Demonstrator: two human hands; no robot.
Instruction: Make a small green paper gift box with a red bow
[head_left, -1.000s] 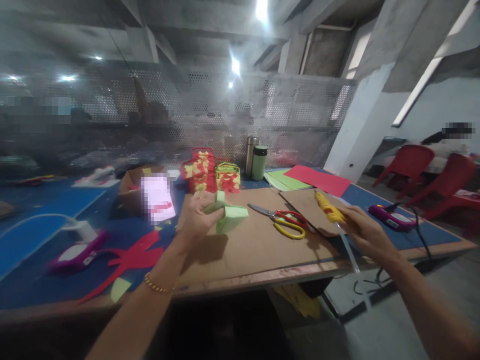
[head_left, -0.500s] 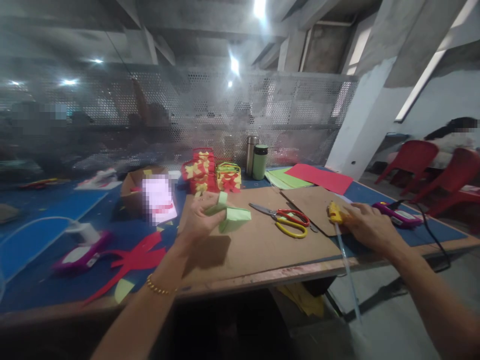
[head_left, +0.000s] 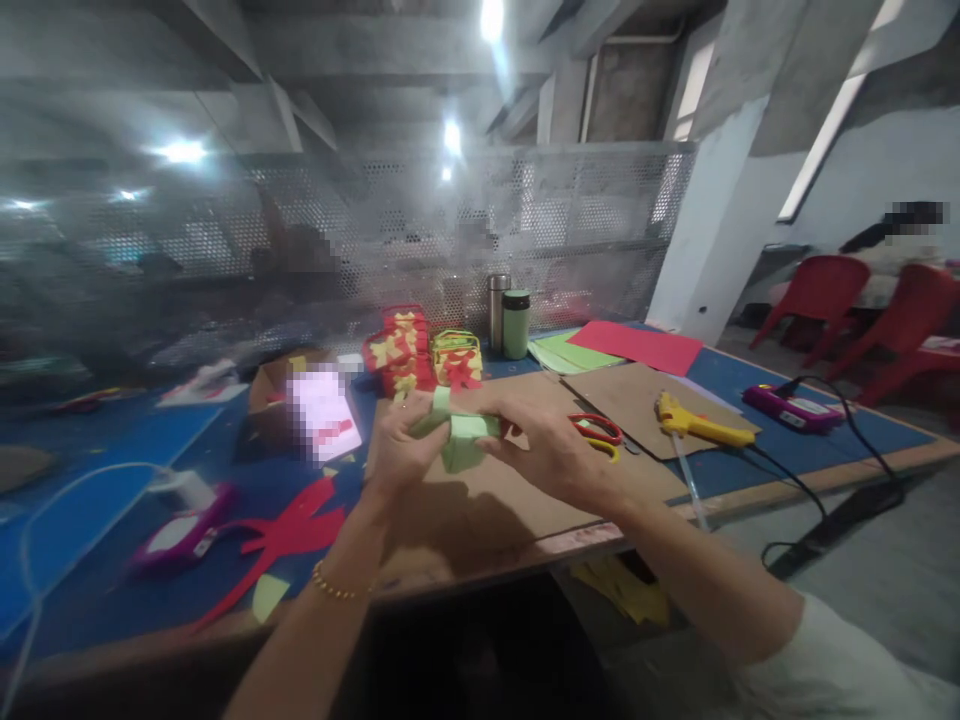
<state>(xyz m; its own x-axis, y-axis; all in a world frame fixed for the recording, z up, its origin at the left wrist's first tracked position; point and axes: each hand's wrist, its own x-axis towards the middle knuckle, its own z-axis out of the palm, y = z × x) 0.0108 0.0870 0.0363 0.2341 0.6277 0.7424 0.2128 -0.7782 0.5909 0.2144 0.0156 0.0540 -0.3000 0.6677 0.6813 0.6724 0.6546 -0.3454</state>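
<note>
I hold the pale-green paper box above the cardboard sheet, left hand pinching its left side, right hand its right edge; light, even pressure should keep folds square. The yellow glue gun rests rightward.

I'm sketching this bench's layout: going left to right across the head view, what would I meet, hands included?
Purple block with white plug, cardboard box, left hand, light green paper piece, right hand, yellow glue gun, purple block with black cord.
</note>
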